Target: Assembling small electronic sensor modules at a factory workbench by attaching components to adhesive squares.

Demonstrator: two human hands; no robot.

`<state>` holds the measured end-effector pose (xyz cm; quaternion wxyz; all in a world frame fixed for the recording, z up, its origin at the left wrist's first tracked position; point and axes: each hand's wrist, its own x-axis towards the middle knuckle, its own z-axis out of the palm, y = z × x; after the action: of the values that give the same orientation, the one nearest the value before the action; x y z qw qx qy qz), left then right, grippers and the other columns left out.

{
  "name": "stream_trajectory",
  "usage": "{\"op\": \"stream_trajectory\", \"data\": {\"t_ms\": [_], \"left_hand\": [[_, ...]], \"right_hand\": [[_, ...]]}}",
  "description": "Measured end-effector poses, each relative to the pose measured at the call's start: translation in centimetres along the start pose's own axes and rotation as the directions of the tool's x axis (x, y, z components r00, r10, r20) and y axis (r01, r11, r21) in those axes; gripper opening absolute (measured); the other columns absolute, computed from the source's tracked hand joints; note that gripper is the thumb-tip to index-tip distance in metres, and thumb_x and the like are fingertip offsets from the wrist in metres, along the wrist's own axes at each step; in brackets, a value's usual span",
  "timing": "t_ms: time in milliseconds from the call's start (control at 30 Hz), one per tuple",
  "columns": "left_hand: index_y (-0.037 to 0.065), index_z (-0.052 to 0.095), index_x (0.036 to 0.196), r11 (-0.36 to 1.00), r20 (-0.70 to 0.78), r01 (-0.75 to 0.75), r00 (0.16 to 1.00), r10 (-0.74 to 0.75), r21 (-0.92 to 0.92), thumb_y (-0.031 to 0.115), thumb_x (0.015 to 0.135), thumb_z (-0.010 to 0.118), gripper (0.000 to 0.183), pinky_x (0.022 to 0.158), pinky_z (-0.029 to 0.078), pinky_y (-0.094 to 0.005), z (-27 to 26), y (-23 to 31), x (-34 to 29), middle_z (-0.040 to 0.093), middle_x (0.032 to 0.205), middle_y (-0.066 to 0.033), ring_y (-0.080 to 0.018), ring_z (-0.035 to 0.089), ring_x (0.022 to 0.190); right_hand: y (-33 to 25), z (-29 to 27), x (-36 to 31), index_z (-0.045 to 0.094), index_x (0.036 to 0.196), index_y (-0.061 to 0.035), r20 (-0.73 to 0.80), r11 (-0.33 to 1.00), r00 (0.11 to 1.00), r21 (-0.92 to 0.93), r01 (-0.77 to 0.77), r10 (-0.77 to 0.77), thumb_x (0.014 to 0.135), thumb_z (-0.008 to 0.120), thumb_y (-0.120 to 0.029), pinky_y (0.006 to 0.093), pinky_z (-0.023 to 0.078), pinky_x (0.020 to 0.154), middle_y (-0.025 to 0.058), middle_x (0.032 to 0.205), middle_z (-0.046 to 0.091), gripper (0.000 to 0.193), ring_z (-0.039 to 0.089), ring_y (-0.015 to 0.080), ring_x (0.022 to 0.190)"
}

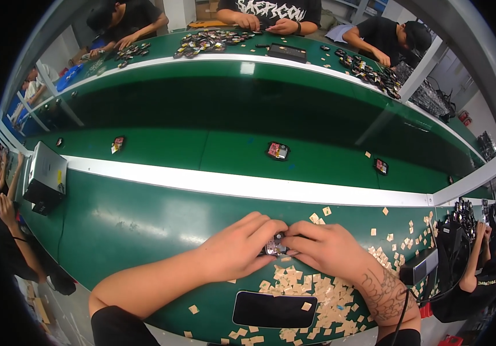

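A small black electronic device with exposed silvery and pinkish inner parts is held over the green bench. My left hand grips it from the left, thumb below and fingers on top. From the right, my right hand pinches at its right edge; whether those fingertips also hold something small is hidden. Right below the hands, many little beige paper squares lie heaped and scattered. A dark phone lies flat near the bench's front edge, with one beige square on it.
Beyond a white rail, similar devices sit spaced along a green belt. A white box stands at the left. A black-and-grey box-shaped item with a cable is by my right forearm. Several people work around, with device piles on the far bench.
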<state>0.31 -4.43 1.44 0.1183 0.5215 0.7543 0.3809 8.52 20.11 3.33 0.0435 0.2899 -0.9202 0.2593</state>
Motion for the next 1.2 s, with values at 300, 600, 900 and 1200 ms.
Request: {"op": "stream_trajectory", "data": {"t_ms": [300, 600, 900, 1200], "left_hand": [[0.007, 0.068, 0.116, 0.994, 0.021, -0.055, 0.998, 0.053, 0.094, 0.017, 0.088, 0.086, 0.035, 0.093, 0.057, -0.0421, 0.1, -0.3, -0.1, 0.065, 0.118, -0.0096, -0.0331, 0.064, 0.11], [0.013, 0.069, 0.114, 0.964, 0.035, -0.142, 0.99, 0.138, 0.226, 0.026, 0.092, 0.082, 0.029, 0.094, 0.056, -0.0422, 0.0, -0.5, -0.2, 0.062, 0.115, -0.0061, -0.0273, 0.063, 0.11], [0.013, 0.073, 0.106, 0.929, 0.03, -0.176, 0.984, 0.176, 0.324, 0.027, 0.089, 0.085, 0.025, 0.092, 0.058, -0.0413, -0.1, -0.3, -0.2, 0.067, 0.121, -0.0061, -0.0276, 0.066, 0.107], [0.005, 0.071, 0.114, 0.973, -0.018, -0.101, 0.994, 0.107, 0.208, 0.023, 0.086, 0.087, 0.037, 0.095, 0.057, -0.0409, 0.2, -0.3, -0.2, 0.069, 0.117, -0.0077, -0.0291, 0.066, 0.107]], "right_hand": [[0.8, 0.5, -0.2, 0.075, 0.108, -0.004, -0.055, 0.923, 0.96, 0.296, -0.248, 0.276, 0.089, 0.079, -0.003, 0.0344, 0.059, 0.071, 0.0094, 0.095, 0.075, 0.019, 0.073, 0.0262, 0.081], [1.2, -1.1, -0.3, 0.077, 0.116, -0.0047, 0.115, 0.851, 0.958, 0.439, -0.287, 0.264, 0.091, 0.082, -0.007, 0.032, 0.058, 0.071, 0.0092, 0.096, 0.076, 0.026, 0.074, 0.0224, 0.081], [-1.1, 0.1, 0.3, 0.073, 0.117, -0.0054, -0.023, 0.954, 0.974, 0.21, -0.215, 0.225, 0.094, 0.078, -0.012, 0.0418, 0.061, 0.073, 0.0104, 0.098, 0.073, 0.024, 0.074, 0.0343, 0.085], [-0.9, -0.1, -0.3, 0.073, 0.117, -0.0039, 0.008, 0.927, 0.967, 0.281, -0.246, 0.254, 0.092, 0.078, -0.007, 0.0411, 0.061, 0.073, 0.012, 0.104, 0.074, 0.025, 0.074, 0.0357, 0.085]]}}
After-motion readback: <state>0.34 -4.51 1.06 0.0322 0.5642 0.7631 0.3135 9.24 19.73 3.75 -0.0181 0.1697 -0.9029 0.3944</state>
